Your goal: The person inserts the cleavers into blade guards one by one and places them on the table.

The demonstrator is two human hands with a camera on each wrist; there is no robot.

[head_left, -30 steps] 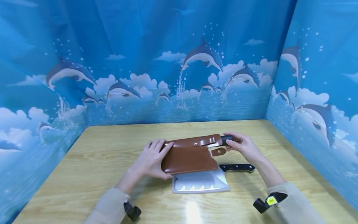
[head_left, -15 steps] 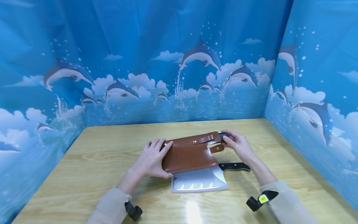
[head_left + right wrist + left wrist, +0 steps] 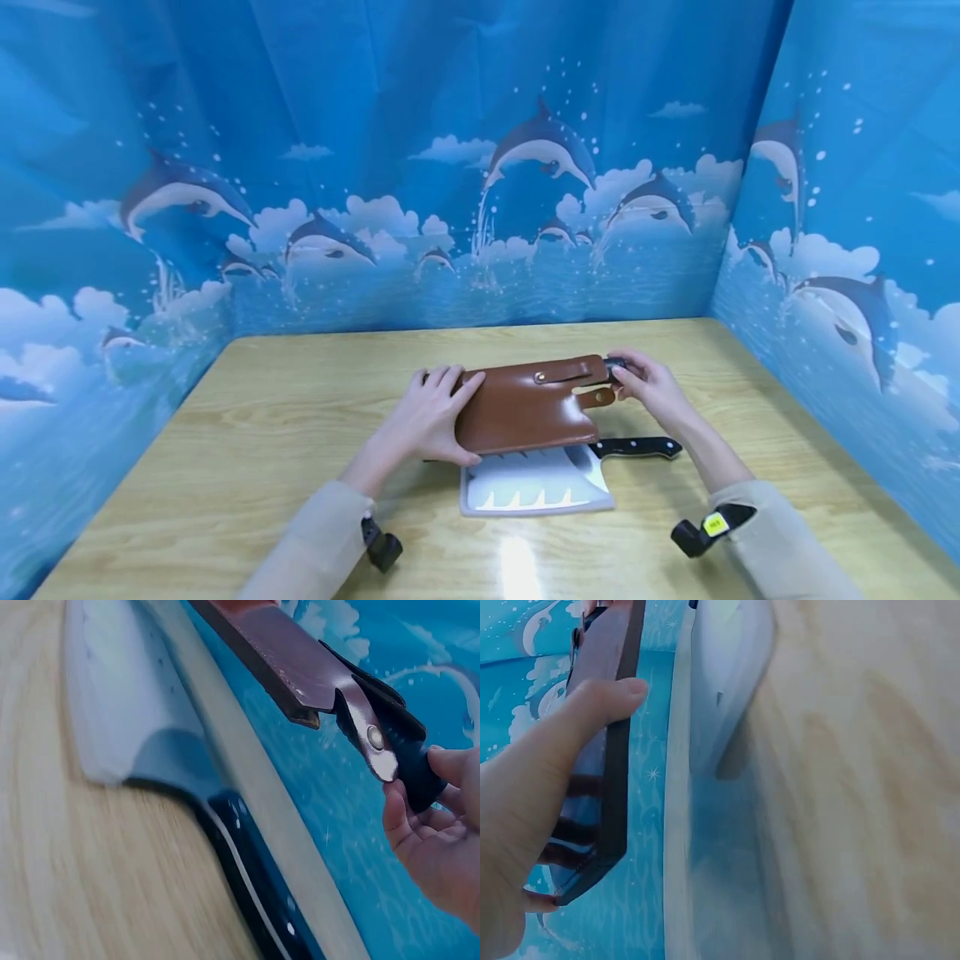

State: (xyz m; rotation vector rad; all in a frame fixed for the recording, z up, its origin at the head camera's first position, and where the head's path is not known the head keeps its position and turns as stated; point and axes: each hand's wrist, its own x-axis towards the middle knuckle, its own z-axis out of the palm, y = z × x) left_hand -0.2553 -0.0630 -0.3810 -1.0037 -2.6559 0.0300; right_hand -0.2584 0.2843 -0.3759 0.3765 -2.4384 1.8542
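Observation:
A brown leather cleaver sheath is held above the table, with a knife's black handle sticking out at its right end. My left hand grips the sheath's left end, thumb along the near edge. At the other end my right hand pinches the black handle between thumb and fingers, as the right wrist view also shows. The blade inside the sheath is hidden. The snap strap hangs loose beside the handle. Below and nearer lies a second cleaver with a pale blade and a black riveted handle.
Under everything is a light wood-grain table. A blue curtain printed with dolphins stands behind its far edge and along the right side. Part of the lying cleaver's blade is covered by the sheath in the head view.
The sheath and my left hand have shifted right and slightly away. My right hand moved left, then back right. Less of the sheathed knife's handle shows. The lying cleaver has stayed put.

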